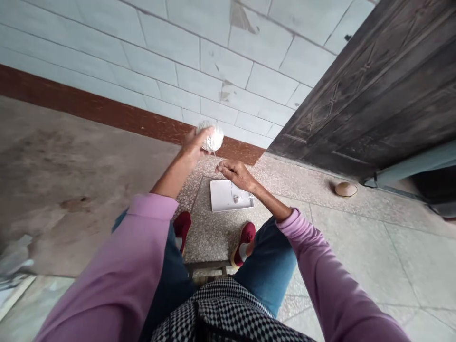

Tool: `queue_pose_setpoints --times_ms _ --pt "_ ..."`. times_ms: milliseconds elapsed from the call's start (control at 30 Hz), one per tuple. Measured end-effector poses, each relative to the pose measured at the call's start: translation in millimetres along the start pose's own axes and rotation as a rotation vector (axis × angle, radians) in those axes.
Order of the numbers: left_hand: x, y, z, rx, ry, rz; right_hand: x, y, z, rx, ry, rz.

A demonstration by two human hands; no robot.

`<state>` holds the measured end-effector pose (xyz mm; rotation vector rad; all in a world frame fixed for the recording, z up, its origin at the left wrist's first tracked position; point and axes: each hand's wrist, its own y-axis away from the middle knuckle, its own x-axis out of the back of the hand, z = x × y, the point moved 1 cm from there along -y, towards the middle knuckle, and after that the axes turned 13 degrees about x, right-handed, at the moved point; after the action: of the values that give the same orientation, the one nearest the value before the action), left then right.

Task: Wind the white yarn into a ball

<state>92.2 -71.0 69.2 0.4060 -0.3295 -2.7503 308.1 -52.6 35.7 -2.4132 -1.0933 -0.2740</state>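
My left hand (194, 145) is wrapped round a ball of white yarn (214, 138), its thumb lying across the top. A strand of yarn (215, 156) runs down from the ball to my right hand (235, 174), whose fingers are pinched together on it. Below my right hand, a shallow white box (221, 198) rests on the floor. Inside the box is a small whitish lump (236, 199), too small to name, with a thin strand leading up from it toward my right hand.
A tiled wall (171, 47) with a brown base strip (89, 107) stands ahead. To the right are a dark carved door (342, 85) and a round tan object (345, 189) on the floor. Red shoes (245, 236) flank the box. Plastic wrapping (16, 254) lies at far left.
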Motion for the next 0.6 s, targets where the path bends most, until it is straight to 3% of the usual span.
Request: queue_pose_setpoints --times_ms 100,200,467,600 --pt "10.7 -15.4 -1.2 -0.067 -0.275 0.016 16.3 0.3 3.3 0.099 0.092 -0.021" --pt "11.7 -25.1 -8.6 -0.047 -0.422 -0.052 34.0 3.7 10.2 0.132 0.179 0.016" --pt "-25.1 -32.5 -23.0 -0.003 -0.631 -0.195 50.7 23.5 0.0 0.077 0.343 -0.039" --pt "-32.3 -24.3 -25.2 0.061 -0.67 -0.39 74.0 37.2 -6.8 0.014 0.404 0.08"
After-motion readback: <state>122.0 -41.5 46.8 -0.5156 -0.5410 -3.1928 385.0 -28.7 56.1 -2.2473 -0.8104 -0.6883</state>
